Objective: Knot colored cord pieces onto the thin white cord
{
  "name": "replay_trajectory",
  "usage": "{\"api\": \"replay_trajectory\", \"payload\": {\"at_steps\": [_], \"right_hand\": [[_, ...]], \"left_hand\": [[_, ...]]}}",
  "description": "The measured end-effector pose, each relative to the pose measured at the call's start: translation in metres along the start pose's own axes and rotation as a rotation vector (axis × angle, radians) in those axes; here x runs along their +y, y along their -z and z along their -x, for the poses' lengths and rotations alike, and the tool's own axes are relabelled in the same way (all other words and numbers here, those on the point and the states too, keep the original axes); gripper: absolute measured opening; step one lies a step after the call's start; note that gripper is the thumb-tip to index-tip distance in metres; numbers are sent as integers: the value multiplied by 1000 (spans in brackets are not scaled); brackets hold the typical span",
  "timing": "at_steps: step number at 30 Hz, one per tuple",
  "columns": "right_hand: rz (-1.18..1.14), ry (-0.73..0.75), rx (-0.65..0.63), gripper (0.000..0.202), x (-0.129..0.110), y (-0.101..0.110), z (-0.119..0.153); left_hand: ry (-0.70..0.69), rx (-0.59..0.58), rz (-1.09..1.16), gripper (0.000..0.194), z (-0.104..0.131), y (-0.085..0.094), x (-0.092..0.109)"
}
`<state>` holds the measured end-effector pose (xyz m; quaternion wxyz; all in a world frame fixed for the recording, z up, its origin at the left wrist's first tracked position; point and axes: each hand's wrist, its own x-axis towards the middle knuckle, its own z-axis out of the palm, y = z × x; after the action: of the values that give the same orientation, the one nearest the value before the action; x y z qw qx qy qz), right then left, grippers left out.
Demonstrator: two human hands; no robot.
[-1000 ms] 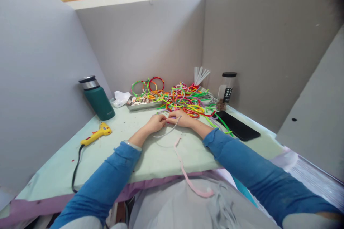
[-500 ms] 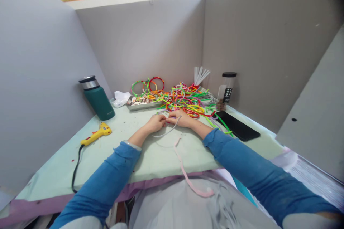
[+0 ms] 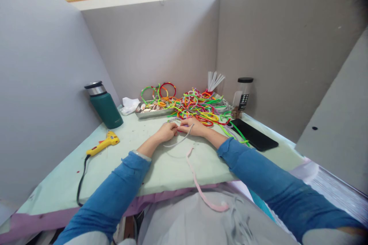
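Note:
My left hand point(image 3: 167, 131) and my right hand point(image 3: 193, 126) meet over the table, fingertips pinched close together. Between them is a thin grey pipe cleaner point(image 3: 180, 142), bent into a loose ring that curves down below the fingers. A bit of purple shows at the right fingertips; its shape is too small to make out. Both hands are closed, and the fingers partly hide what they grip. Nearer to me, a pale pink fuzzy strip point(image 3: 196, 179) runs from the tabletop over the front edge onto my lap.
Behind my hands lies a tangled heap of coloured pipe cleaners point(image 3: 198, 103), next to a metal tray point(image 3: 155, 113) of shells. A yellow glue gun point(image 3: 103, 144) and a green bottle point(image 3: 106, 110) are at left. A black phone point(image 3: 254, 134) and a clear jar point(image 3: 242, 97) stand right.

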<state>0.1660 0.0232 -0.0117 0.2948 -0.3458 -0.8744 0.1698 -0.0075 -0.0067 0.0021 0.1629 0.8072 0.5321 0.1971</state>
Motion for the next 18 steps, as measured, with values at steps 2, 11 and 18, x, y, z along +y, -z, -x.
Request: {"api": "replay_trajectory", "payload": {"at_steps": [2, 11, 18], "right_hand": [[-5, 3, 0, 31, 0, 0, 0], [-5, 7, 1, 32, -1, 1, 0], [2, 10, 3, 32, 0, 1, 0]], "left_hand": [[-2, 6, -10, 26, 0, 0, 0], [-5, 18, -15, 23, 0, 0, 2], [-6, 22, -36, 21, 0, 1, 3]]}}
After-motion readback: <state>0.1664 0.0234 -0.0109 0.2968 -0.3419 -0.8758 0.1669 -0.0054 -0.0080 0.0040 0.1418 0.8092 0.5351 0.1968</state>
